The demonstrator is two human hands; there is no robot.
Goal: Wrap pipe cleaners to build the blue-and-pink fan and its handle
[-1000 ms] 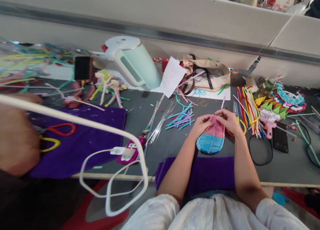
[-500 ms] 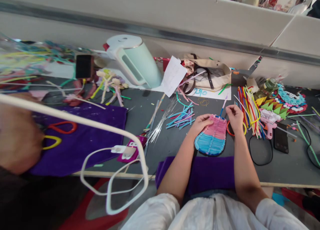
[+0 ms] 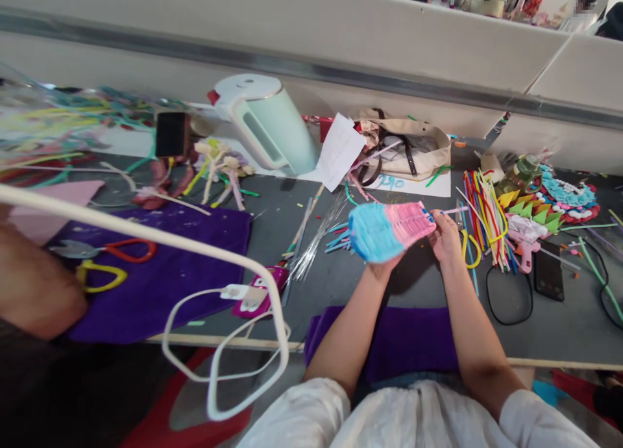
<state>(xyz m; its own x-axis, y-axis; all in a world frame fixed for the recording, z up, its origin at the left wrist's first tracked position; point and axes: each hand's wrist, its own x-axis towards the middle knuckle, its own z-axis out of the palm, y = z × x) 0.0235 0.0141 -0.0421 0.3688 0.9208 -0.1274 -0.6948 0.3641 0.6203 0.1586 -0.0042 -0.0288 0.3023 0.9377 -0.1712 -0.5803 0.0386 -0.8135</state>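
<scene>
A rounded pipe-cleaner panel (image 3: 372, 230), blue at its wide end and pink at its narrow end, is held above the table, lying sideways. My left hand (image 3: 385, 266) holds it from underneath, its fingers mostly hidden behind the panel. At the pink end, my right hand (image 3: 444, 237) pinches the dark blue edge, where a thin lilac stem (image 3: 455, 210) sticks out to the right. Cut blue and purple pipe-cleaner pieces (image 3: 338, 239) lie partly covered behind the panel. Yellow-handled scissors (image 3: 470, 250) rest just right of my right hand.
A white cable (image 3: 195, 230) loops across the left foreground. A mint kettle (image 3: 280, 126) stands at the back, near a beige bag (image 3: 431, 152). Right of me are pipe-cleaner bundles (image 3: 487, 221), a pink glue gun (image 3: 524, 250) and a phone (image 3: 549, 273). Another person's arm (image 3: 39, 279) is at left.
The panel has turned from upright to sideways, its blue end swinging left and up. My left hand has gone from its upper edge to underneath; my right hand now grips the narrow end.
</scene>
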